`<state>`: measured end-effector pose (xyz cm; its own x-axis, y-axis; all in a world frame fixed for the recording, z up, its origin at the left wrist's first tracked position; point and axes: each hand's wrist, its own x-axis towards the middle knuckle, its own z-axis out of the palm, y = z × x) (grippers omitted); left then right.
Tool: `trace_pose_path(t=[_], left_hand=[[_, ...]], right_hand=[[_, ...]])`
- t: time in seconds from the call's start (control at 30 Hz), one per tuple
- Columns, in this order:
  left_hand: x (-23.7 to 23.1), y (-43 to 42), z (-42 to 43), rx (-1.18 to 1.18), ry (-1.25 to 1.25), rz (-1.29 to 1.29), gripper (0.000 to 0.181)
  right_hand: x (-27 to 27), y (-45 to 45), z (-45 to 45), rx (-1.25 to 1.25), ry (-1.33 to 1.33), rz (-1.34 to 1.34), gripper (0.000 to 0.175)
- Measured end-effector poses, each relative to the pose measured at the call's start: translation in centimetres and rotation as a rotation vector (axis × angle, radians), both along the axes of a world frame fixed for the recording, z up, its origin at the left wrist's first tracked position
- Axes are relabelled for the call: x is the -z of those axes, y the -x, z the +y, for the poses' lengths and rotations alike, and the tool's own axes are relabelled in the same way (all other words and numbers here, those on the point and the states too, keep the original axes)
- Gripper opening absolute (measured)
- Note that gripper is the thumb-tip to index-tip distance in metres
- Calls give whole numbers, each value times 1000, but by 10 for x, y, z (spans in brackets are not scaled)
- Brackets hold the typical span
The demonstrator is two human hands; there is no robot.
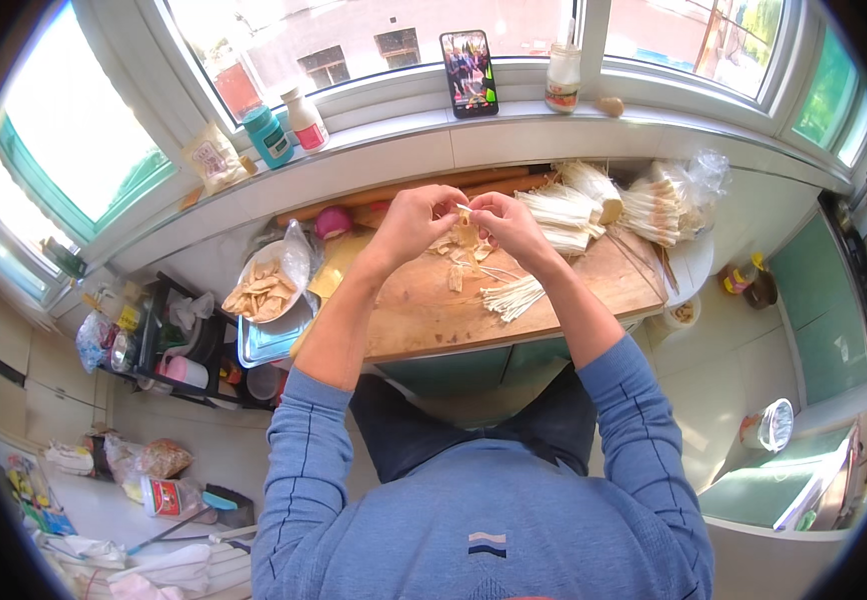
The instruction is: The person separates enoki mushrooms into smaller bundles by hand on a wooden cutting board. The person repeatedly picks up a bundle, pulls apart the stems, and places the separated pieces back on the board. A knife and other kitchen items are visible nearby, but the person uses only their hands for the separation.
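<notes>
My left hand (420,219) and my right hand (502,223) meet above the wooden board (433,322). Between their fingertips is a small pale piece (464,209), too small to name surely; a yellowish strip hangs beneath it. Below lie torn pieces of what looks like tofu skin (456,279). A loose bunch of enoki mushrooms (512,298) rests on the board below my right hand, and larger enoki bundles (561,217) lie to its right. Left of my left forearm, a white bowl (300,283) holds folded tan pieces (259,291). Thin wooden skewers (636,262) lie at the board's right.
A red onion (334,223) and long wooden rods (433,182) lie along the back. A blue tray (272,343) sits under the bowl. On the windowsill stand a phone (469,75), a glass jar (562,79) and bottles (268,136). A black shelf (201,375) is at left.
</notes>
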<state>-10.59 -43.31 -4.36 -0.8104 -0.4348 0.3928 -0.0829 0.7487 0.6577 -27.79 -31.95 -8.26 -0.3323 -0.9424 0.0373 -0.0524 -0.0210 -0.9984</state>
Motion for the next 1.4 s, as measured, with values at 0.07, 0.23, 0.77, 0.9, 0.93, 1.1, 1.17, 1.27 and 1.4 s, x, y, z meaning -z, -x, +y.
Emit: trace_pose_path(t=[0.07,0.23,0.77,0.9,0.93,1.1,1.17,1.27,1.4], left_hand=[[1,1,-1,-14,-33,23,25],[5,0,-5,-20,-103,23,30],[4,-11,-21,63,-139,54,11],[4,-6,-14,114,-49,171,11],[4,-6,-12,79,-5,157,12],[6,0,-8,-56,258,89,15],[9,2,-9,-41,292,179,24],[20,5,-10,-153,44,265,39],[50,8,-6,-12,-923,349,51]], right_hand=[[2,-1,2,-45,39,-9,23],[13,2,-7,2,71,40,25],[6,4,-18,227,28,257,29],[5,1,-17,146,19,298,29],[4,0,-16,115,18,312,29],[1,-6,-11,14,-1,214,32],[0,-6,-9,-17,36,109,30],[1,-5,-9,-40,101,-60,24],[7,-1,-11,23,110,-142,15]])
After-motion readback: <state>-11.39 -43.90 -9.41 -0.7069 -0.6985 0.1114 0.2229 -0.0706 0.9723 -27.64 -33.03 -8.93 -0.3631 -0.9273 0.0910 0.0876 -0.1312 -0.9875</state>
